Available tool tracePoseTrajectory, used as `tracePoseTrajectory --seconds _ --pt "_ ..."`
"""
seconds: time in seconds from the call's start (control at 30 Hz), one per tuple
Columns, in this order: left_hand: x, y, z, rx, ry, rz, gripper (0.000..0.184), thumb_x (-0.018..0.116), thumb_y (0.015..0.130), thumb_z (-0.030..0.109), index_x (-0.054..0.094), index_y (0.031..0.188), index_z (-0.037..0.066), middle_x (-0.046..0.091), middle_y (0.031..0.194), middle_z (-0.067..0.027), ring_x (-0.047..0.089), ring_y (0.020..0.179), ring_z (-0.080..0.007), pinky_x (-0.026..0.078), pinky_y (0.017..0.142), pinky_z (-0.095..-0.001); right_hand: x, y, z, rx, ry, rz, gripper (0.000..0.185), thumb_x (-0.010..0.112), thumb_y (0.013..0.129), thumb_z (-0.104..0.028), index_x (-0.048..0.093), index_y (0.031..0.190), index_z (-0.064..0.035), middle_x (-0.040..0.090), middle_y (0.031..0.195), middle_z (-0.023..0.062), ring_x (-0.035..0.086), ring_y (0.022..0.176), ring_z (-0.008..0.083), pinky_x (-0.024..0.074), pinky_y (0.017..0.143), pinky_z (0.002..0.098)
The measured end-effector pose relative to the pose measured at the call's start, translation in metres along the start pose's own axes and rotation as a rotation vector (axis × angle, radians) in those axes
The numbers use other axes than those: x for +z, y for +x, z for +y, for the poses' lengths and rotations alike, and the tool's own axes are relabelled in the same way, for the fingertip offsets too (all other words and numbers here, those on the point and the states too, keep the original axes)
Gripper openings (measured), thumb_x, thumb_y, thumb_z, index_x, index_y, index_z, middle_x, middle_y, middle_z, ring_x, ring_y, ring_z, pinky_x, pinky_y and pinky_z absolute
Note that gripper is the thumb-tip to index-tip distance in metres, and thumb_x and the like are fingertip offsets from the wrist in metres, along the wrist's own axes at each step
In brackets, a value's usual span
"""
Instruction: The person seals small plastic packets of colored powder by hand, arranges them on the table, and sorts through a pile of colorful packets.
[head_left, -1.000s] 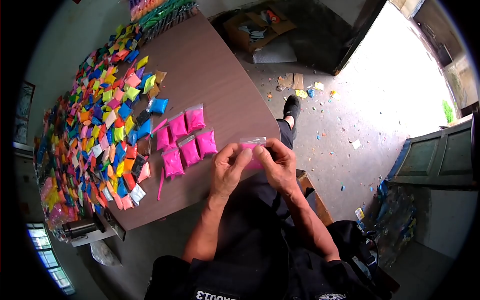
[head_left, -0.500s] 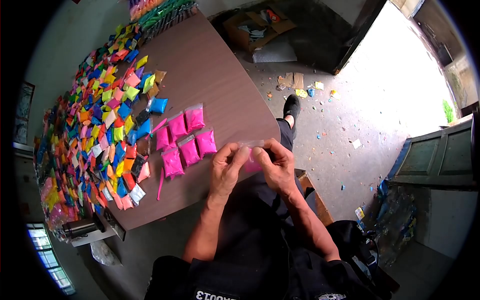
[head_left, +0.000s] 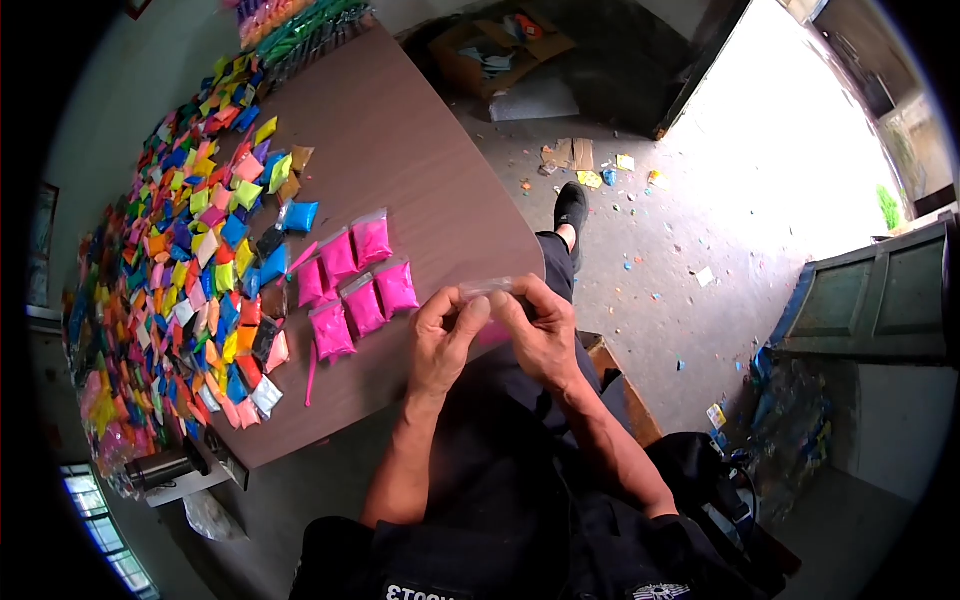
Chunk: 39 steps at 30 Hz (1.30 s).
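Observation:
Between my two hands is a small clear bag with pink content, held by its transparent top edge over the table's near edge. My left hand pinches the left part of that edge, and my right hand pinches the right part, with both thumbs close together. Most of the bag's pink part is hidden behind the fingers. Just left of my left hand, several filled pink bags lie in two rows on the brown table. Beside them is a thin pink strip or tool.
A large heap of small colourful bags covers the table's left side. A dark cylindrical container stands at its lower left corner. On the floor are an open cardboard box and scattered scraps. A green wooden door panel is at the right.
The whole view has shifted, so table and bags appear slightly further left. My hands stay on the bag's top edge, thumbs a little closer, and the bag's pink part shows less.

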<state>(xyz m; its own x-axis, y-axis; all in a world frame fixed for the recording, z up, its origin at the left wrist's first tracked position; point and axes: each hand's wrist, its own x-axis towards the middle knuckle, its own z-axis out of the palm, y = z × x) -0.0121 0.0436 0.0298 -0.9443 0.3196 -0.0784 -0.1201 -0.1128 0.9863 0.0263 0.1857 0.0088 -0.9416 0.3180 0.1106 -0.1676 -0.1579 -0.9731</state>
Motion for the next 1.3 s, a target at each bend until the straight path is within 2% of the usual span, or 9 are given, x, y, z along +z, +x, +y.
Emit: tracePoseTrajectory --seconds 0.13,0.33,0.57,0.77,0.83,0.93,1.0,1.03,1.3 --pt "0.001 0.005 -0.013 0.145 0.031 0.038 0.015 0.068 0.101 0.014 0.065 0.091 0.004 0.058 0.081 0.0079 0.045 0.072 -0.0016 0.036 0.063 -0.0193 0.002 -0.001 -0.006 0.063 0.029 -0.012 0.015 0.067 0.099 -0.009 0.067 0.105 0.0045 0.061 0.086 0.0023 0.056 0.077 0.0079 0.0466 0.069 0.0245" --pt "0.003 -0.002 0.000 0.014 0.009 0.037 0.018 0.069 0.101 0.018 0.065 0.092 0.003 0.058 0.081 0.0076 0.045 0.071 -0.0015 0.035 0.062 -0.0196 -0.002 0.002 -0.009 0.083 -0.009 -0.043 0.016 0.066 0.099 -0.009 0.067 0.106 0.0052 0.062 0.086 0.0040 0.056 0.076 0.0088 0.0466 0.068 0.0250" --pt "0.002 0.002 -0.002 0.096 0.266 -0.018 0.023 0.067 0.100 0.021 0.064 0.089 0.001 0.054 0.072 0.0060 0.044 0.066 -0.0036 0.036 0.058 -0.0238 -0.002 0.003 0.001 0.029 0.070 0.046 0.015 0.064 0.101 -0.007 0.068 0.109 0.0051 0.066 0.092 0.0046 0.059 0.084 0.0103 0.0492 0.076 0.0253" --pt "-0.002 0.002 -0.013 0.116 0.216 0.048 0.024 0.068 0.100 0.022 0.065 0.090 0.001 0.057 0.074 0.0044 0.045 0.069 -0.0035 0.037 0.058 -0.0243 0.000 0.004 -0.010 0.061 -0.033 -0.022 0.019 0.064 0.101 -0.008 0.068 0.114 0.0049 0.066 0.094 0.0043 0.060 0.086 0.0097 0.0500 0.080 0.0256" --pt "0.001 0.001 -0.005 0.109 0.228 0.017 0.022 0.067 0.101 0.021 0.064 0.090 0.002 0.055 0.075 0.0060 0.043 0.067 -0.0028 0.035 0.058 -0.0233 0.000 0.003 -0.010 0.084 0.093 -0.002 0.019 0.063 0.103 -0.011 0.068 0.115 0.0037 0.066 0.098 -0.0013 0.057 0.089 0.0058 0.0467 0.080 0.0218" --pt "0.006 0.000 0.006 0.082 0.219 -0.029 0.019 0.067 0.101 0.020 0.064 0.094 0.003 0.055 0.075 0.0072 0.042 0.066 -0.0015 0.033 0.058 -0.0216 -0.004 0.003 0.000 0.078 0.113 0.031 0.018 0.064 0.101 -0.007 0.068 0.114 0.0052 0.067 0.097 0.0010 0.059 0.088 0.0069 0.0488 0.081 0.0234" --pt "0.003 -0.001 0.005 0.027 0.192 -0.111 0.025 0.068 0.100 0.021 0.066 0.106 -0.003 0.068 0.089 -0.0002 0.058 0.082 -0.0058 0.049 0.073 -0.0242 -0.003 0.002 0.000 0.086 0.159 0.046 0.019 0.063 0.101 -0.007 0.068 0.114 0.0055 0.066 0.097 0.0003 0.059 0.088 0.0065 0.0483 0.080 0.0227" --pt "0.005 -0.001 0.007 0.024 0.136 -0.117 0.024 0.067 0.101 0.019 0.066 0.109 -0.004 0.070 0.094 -0.0025 0.061 0.086 -0.0070 0.051 0.076 -0.0251 -0.003 0.002 -0.001 0.099 0.152 0.046 0.019 0.064 0.101 -0.008 0.068 0.114 0.0056 0.067 0.097 0.0005 0.059 0.089 0.0065 0.0485 0.081 0.0226" --pt "-0.001 -0.001 -0.001 -0.009 0.117 -0.082 0.022 0.066 0.102 0.015 0.065 0.112 -0.004 0.071 0.100 -0.0052 0.064 0.091 -0.0092 0.053 0.080 -0.0256 -0.005 0.004 -0.010 0.185 0.069 -0.004 0.023 0.065 0.101 -0.009 0.066 0.118 0.0058 0.069 0.100 0.0025 0.061 0.092 0.0064 0.0494 0.083 0.0221"
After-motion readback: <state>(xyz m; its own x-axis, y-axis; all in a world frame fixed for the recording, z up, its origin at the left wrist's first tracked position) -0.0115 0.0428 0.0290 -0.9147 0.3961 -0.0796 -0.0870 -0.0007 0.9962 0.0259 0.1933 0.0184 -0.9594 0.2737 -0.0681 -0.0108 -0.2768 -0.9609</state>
